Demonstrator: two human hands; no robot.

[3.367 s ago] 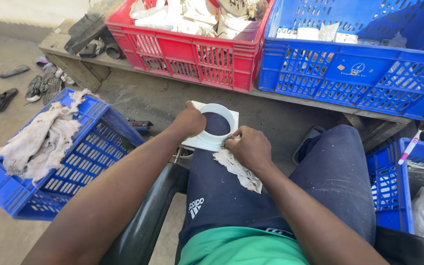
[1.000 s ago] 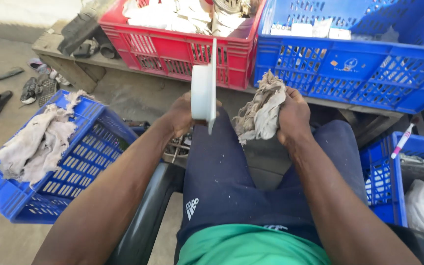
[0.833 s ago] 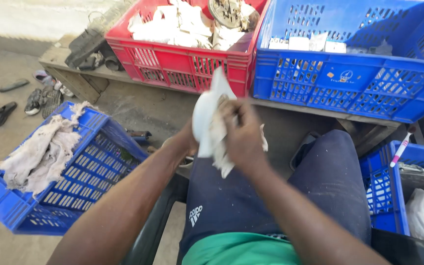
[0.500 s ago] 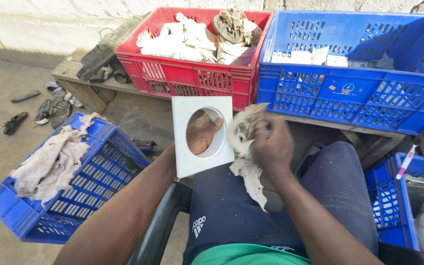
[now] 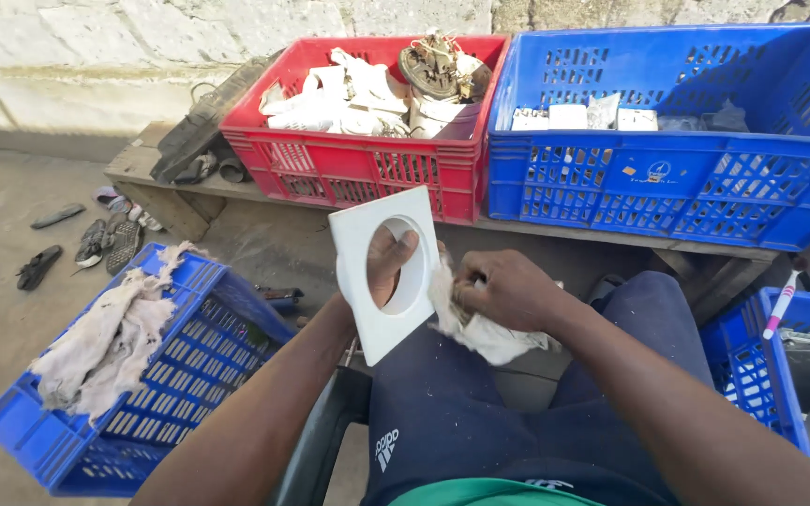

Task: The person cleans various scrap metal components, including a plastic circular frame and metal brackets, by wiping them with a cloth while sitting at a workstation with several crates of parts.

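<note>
My left hand (image 5: 382,272) holds a white square plastic plate (image 5: 367,309) with a round hole upright above my lap; my fingers show through the hole. My right hand (image 5: 508,289) grips a crumpled off-white rag (image 5: 489,334) and presses it against the plate's right edge. Both hands are over my dark-trousered thighs.
A red crate (image 5: 367,164) of white plastic parts and a blue crate (image 5: 667,178) stand on a low wooden bench ahead. A blue crate (image 5: 171,365) draped with rags sits at my left, another blue crate (image 5: 752,375) at my right. Sandals (image 5: 96,239) lie on the concrete floor.
I have turned the white plate from edge-on to facing me and lowered it slightly. My right hand with the rag has moved from the plate's face to its right edge.
</note>
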